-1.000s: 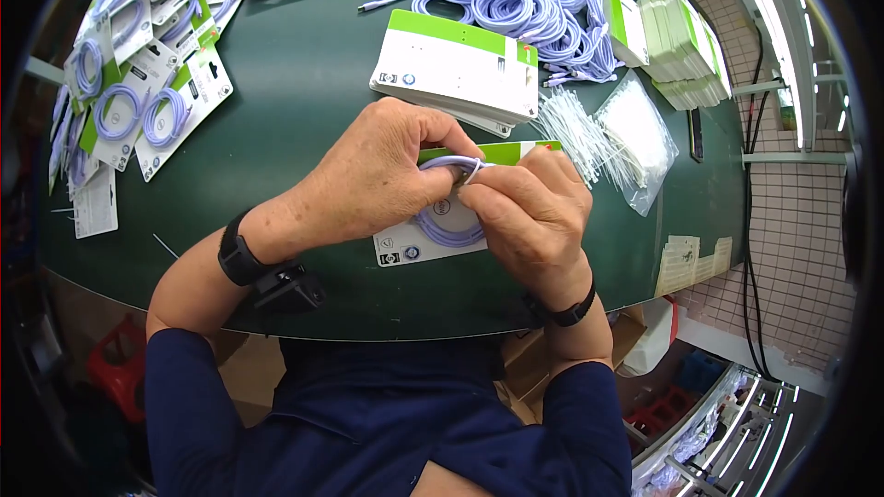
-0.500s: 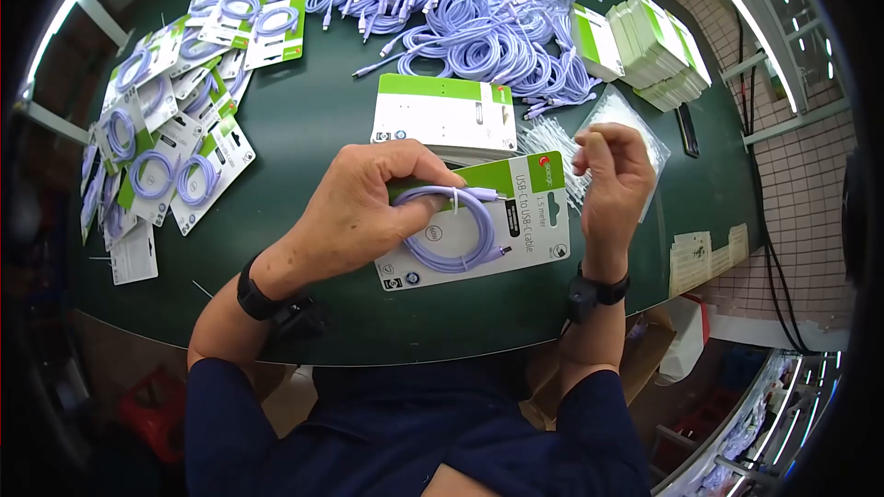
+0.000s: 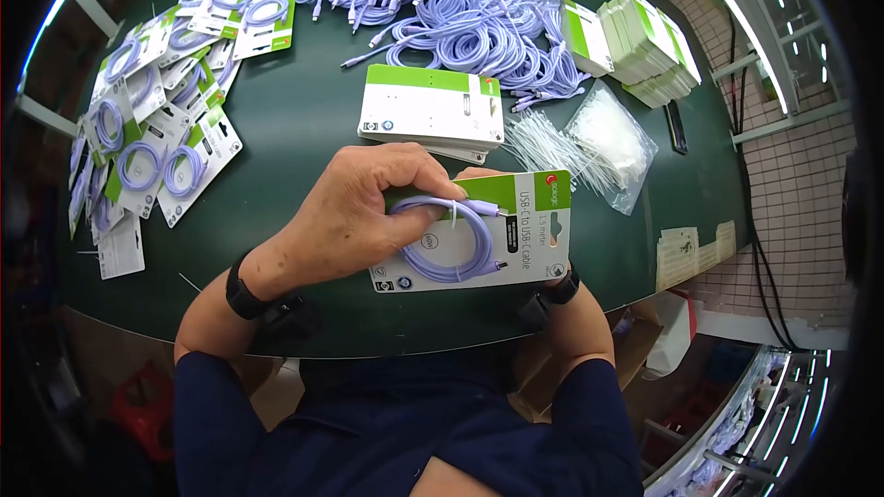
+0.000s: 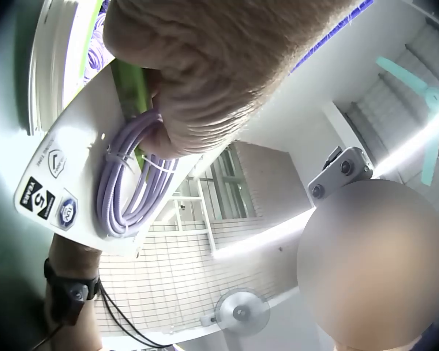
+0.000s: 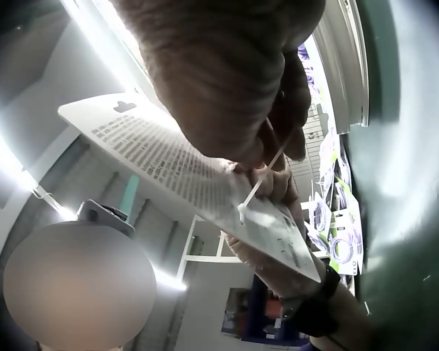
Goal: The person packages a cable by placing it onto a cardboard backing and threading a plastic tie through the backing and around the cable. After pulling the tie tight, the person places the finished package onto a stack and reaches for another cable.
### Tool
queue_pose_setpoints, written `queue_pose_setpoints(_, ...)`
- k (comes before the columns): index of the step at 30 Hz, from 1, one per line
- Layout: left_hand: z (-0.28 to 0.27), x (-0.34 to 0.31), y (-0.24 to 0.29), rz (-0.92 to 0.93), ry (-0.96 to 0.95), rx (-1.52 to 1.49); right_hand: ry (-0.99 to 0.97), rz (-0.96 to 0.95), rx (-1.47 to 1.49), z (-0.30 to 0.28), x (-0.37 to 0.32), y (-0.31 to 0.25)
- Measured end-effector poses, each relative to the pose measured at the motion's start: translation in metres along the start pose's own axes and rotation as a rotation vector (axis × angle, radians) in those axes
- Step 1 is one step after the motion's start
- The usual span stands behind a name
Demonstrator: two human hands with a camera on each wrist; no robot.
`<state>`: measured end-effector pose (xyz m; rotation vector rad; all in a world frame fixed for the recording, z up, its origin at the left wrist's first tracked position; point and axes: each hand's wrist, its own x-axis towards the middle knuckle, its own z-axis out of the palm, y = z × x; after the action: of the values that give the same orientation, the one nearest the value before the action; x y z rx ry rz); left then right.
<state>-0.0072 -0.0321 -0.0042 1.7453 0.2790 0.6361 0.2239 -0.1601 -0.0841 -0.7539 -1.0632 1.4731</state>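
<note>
A lilac USB-C cable (image 3: 482, 244), coiled in a ring, lies against the front of a white and green retail card (image 3: 537, 253). White cable ties (image 3: 453, 213) loop around the coil at its top and bottom. With thumb and index finger, my left hand (image 3: 354, 207) pinches the coil and the card's upper left part. Behind the card, mostly hidden in the head view, is my right hand (image 5: 219, 80). In the right wrist view its curled fingers pinch the thin white tail of a cable tie (image 5: 257, 188) that sticks out of the card's printed back.
A stack of blank cards (image 3: 428, 110) lies just beyond my hands. Loose cable ties (image 3: 548, 149) and a plastic bag (image 3: 612, 152) are to its right. Behind lie a heap of lilac cables (image 3: 451, 0) and more card stacks (image 3: 649, 41); finished-looking carded cables (image 3: 138, 166) pile up at left.
Both hands were at the tie on the card's front; my right hand then lifted off to the right and has now moved behind the card. My left hand keeps its pinch.
</note>
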Motion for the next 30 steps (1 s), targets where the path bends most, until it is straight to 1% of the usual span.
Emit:
queue_pose_setpoints(2,-0.001,0.000,-0.002,-0.014,-0.026,0.008,0.124,0.005,0.000,0.000,0.001,0.003)
queue_pose_setpoints(3,-0.001,0.000,-0.004,-0.016,-0.015,0.000,0.119,0.017,-0.004,0.001,0.004,0.001)
queue_pose_setpoints(6,0.002,-0.001,-0.007,-0.082,-0.042,0.005,0.015,-0.175,-0.575,0.005,0.020,-0.016)
queue_pose_setpoints(7,0.003,-0.001,-0.008,-0.083,-0.036,-0.001,0.012,-0.168,-0.577,0.005,0.026,-0.019)
queue_pose_setpoints(10,0.006,-0.003,-0.012,-0.077,-0.078,0.030,-0.012,-0.432,-0.980,0.006,0.038,-0.023)
queue_pose_setpoints(15,0.008,-0.002,-0.017,-0.045,-0.090,0.049,0.076,-0.493,-1.107,0.003,0.040,-0.022)
queue_pose_setpoints(18,0.008,-0.001,-0.015,0.065,-0.190,0.193,0.097,-0.497,-1.145,-0.002,0.040,-0.023)
queue_pose_setpoints(19,0.009,-0.001,-0.013,0.061,-0.203,0.195,0.110,-0.497,-1.139,-0.003,0.039,-0.022)
queue_pose_setpoints(22,0.011,-0.001,-0.007,0.081,-0.175,0.366,0.062,-0.509,-1.185,-0.006,0.040,-0.025)
queue_pose_setpoints(23,0.011,-0.002,-0.008,0.079,-0.187,0.374,0.074,-0.516,-1.179,-0.005,0.040,-0.026)
queue_pose_setpoints(26,0.009,-0.006,-0.016,0.178,-0.259,0.548,0.042,-0.394,-1.080,0.000,0.037,-0.029)
queue_pose_setpoints(27,0.010,-0.007,-0.018,0.174,-0.276,0.556,0.057,-0.401,-1.070,0.000,0.036,-0.029)
queue_pose_setpoints(30,0.014,-0.008,-0.023,0.292,-0.249,0.687,0.053,-0.343,-1.078,-0.003,0.035,-0.028)
